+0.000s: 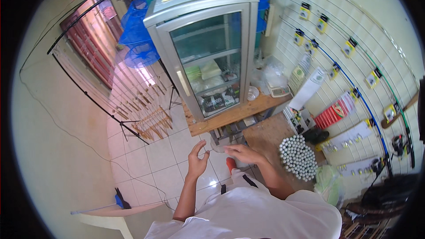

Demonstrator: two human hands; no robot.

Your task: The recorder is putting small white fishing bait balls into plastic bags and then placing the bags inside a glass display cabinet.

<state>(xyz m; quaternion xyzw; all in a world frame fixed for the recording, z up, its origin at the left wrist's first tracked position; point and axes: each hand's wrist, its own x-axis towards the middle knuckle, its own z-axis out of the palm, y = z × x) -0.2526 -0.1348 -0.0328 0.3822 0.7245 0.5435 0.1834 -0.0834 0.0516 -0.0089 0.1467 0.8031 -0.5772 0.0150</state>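
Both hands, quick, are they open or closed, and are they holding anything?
Left hand: open and curved, with nothing visible in it.
Right hand: open, fairly flat, with nothing visible in it.

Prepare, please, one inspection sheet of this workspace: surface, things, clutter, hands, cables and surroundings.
Surface: wooden bench; brown table beside it.
Things: glass-fronted cabinet on the bench, goods inside.
Clutter: bags and scale on the bench; cylinders massed on the table.
Hands: left hand and right hand raised, apart, both holding nothing.
Cables: thin cord at left.
Surroundings: tiled floor, blue nets, rods along the right wall.
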